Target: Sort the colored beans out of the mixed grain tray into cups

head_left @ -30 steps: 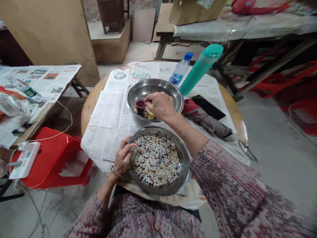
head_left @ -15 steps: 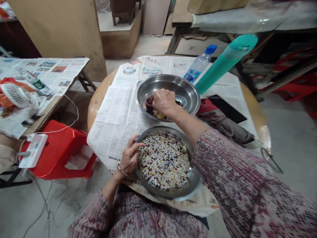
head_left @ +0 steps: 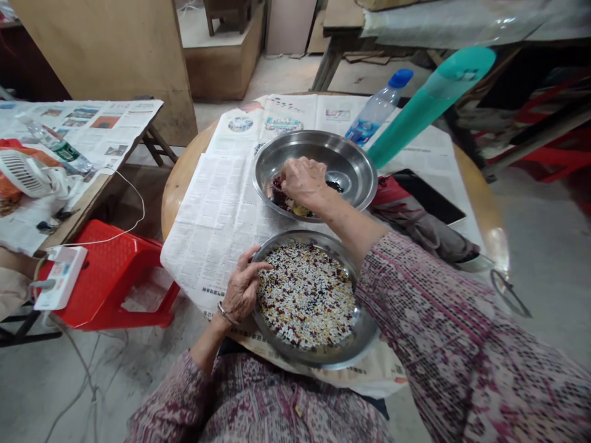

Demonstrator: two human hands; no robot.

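Note:
Nearest me is a steel basin (head_left: 323, 358) holding a spread of white grains mixed with dark red, yellow and black ones (head_left: 305, 295). My left hand (head_left: 244, 283) grips its left rim, the index finger reaching over the edge. Behind it stands a second steel bowl (head_left: 355, 161). My right hand (head_left: 305, 180) is down inside that bowl, fingers curled and pointing downward; its fingertips and anything between them are hidden. Around that hand lie dark red beans (head_left: 277, 192), something yellow (head_left: 301, 210) and black grains (head_left: 334, 185).
Newspaper (head_left: 207, 203) covers the round wooden table (head_left: 174, 191). Behind and right of the far bowl are a blue-capped bottle (head_left: 373, 114), a tall green tube (head_left: 429, 107) and a dark phone-like slab (head_left: 429, 197). A red stool (head_left: 111, 271) carries a power strip (head_left: 61, 278).
The view has shifted slightly. My right hand stays in the far bowl with its fingers curled, and my left hand keeps its place on the near basin's rim.

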